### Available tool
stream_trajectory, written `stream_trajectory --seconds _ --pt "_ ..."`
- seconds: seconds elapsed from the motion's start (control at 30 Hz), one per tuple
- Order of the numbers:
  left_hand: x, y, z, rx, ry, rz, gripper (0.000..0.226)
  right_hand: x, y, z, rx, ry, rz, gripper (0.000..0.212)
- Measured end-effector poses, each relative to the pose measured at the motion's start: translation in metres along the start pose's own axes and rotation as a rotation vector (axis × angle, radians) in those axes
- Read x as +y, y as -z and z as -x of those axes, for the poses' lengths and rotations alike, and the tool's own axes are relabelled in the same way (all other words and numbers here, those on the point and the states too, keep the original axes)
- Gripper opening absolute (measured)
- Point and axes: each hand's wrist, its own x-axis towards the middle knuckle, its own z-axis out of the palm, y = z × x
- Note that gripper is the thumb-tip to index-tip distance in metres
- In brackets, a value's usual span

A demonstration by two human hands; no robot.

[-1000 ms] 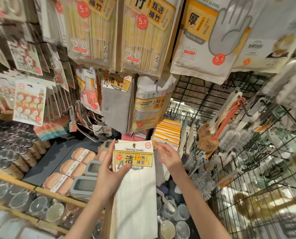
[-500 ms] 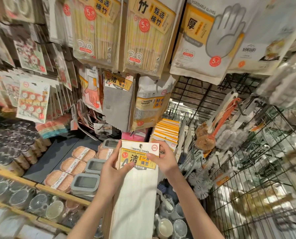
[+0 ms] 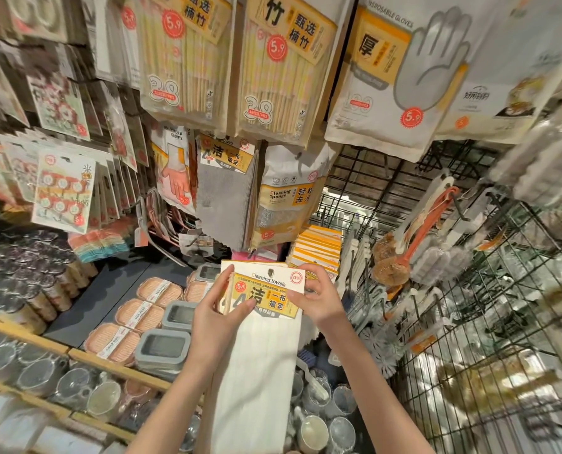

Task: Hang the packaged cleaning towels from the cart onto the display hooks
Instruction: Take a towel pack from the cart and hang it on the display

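A pack of white cleaning towels (image 3: 256, 365) with a yellow label and a hang hole at the top is held upright in front of me. My left hand (image 3: 215, 322) grips its left edge, thumb across the label. My right hand (image 3: 317, 298) pinches the header card's right side. More packs sit behind the front one in the same grip. Above, grey cleaning towels (image 3: 225, 198) hang on a display hook. The hook itself is hidden behind them.
Cleaning sponges (image 3: 289, 204) hang right of the grey towels, household gloves (image 3: 174, 172) to the left. Chopstick packs (image 3: 282, 63) and disposable gloves (image 3: 400, 73) hang above. Brushes (image 3: 414, 237) hang on a wire grid (image 3: 469, 339) at right. Soap dishes (image 3: 138, 314) and cups (image 3: 312, 432) lie below.
My right hand has come in from beside the pack and taken hold of the header card. The pack has risen a little toward the hanging towels.
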Motion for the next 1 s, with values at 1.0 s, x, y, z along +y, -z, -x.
stream_trajectory --seconds 1.0 --pt "0.001 0.026 -0.032 0.184 -0.049 -0.221 0.057 0.07 0.052 -0.067 0.488 -0.213 0.159 0.041"
